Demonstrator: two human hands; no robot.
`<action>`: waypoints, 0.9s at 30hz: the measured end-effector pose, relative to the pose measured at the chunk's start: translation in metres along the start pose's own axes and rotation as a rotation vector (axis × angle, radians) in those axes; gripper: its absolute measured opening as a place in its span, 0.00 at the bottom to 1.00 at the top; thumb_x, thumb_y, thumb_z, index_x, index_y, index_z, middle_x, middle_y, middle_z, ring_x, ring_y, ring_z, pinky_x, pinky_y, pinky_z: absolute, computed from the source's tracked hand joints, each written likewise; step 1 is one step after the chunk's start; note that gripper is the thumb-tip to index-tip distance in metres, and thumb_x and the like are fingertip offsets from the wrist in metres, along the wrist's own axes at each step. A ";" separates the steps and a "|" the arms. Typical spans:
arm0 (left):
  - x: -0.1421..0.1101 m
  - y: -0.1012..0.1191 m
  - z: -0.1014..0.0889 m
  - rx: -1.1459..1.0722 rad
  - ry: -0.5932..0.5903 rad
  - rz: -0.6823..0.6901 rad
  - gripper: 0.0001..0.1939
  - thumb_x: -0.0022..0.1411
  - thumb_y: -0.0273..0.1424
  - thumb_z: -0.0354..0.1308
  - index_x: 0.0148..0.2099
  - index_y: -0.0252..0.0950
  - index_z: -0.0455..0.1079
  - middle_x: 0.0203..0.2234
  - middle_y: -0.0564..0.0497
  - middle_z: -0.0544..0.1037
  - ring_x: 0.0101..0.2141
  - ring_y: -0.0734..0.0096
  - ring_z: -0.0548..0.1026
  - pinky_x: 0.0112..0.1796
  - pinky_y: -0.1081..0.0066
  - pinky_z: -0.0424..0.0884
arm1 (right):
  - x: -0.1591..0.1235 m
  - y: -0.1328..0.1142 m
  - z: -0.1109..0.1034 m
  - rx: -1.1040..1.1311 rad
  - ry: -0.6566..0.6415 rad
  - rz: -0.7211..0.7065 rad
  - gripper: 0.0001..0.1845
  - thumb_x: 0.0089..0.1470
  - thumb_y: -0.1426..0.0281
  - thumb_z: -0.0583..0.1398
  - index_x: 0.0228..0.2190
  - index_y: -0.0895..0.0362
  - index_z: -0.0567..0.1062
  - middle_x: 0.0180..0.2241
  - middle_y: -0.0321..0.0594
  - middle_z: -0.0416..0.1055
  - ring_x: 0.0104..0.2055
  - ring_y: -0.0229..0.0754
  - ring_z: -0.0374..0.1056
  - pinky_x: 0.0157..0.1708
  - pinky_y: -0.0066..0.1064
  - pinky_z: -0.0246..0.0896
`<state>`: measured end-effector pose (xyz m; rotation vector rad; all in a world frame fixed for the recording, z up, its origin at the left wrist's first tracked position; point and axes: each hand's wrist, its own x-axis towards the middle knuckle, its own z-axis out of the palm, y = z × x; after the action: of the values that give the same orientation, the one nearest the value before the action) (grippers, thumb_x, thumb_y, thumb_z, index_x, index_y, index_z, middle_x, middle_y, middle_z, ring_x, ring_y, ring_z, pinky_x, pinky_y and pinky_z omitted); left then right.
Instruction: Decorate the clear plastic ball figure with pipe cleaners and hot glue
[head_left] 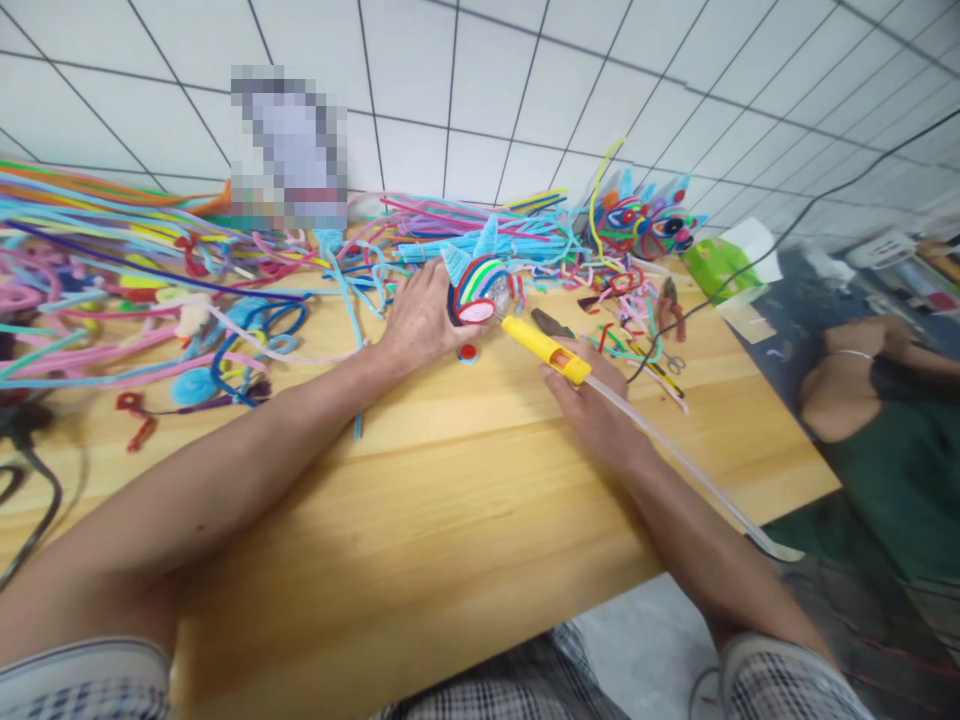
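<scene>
My left hand is closed around the side of a striped pipe-cleaner animal head with light blue pointed ears, holding it on the table. In my right hand is a yellow hot glue gun, a long clear glue stick trailing from its back end. The gun's nozzle meets or nearly meets the right side of the head; I cannot tell if they touch. Just below the head lies a small red and blue disc. Pliers rest behind the glue gun, partly hidden.
Bundles of coloured pipe cleaners line the wall, with a tangled pile at left. Two finished-looking animal heads stand at back right. Scissors lie at right. A black cable crosses there, and another person's arm shows beyond the table.
</scene>
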<state>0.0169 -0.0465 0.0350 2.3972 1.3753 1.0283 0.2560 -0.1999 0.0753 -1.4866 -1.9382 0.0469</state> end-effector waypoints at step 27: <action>-0.001 -0.004 0.006 0.007 -0.003 0.006 0.40 0.56 0.47 0.78 0.61 0.40 0.63 0.60 0.37 0.74 0.62 0.34 0.74 0.60 0.46 0.72 | -0.002 0.011 0.016 -0.102 0.018 -0.019 0.11 0.74 0.63 0.55 0.51 0.50 0.74 0.45 0.45 0.81 0.47 0.52 0.79 0.46 0.43 0.75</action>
<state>0.0174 -0.0444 0.0281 2.4080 1.3744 1.0226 0.2571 -0.1918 0.0568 -1.5285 -1.9661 -0.0741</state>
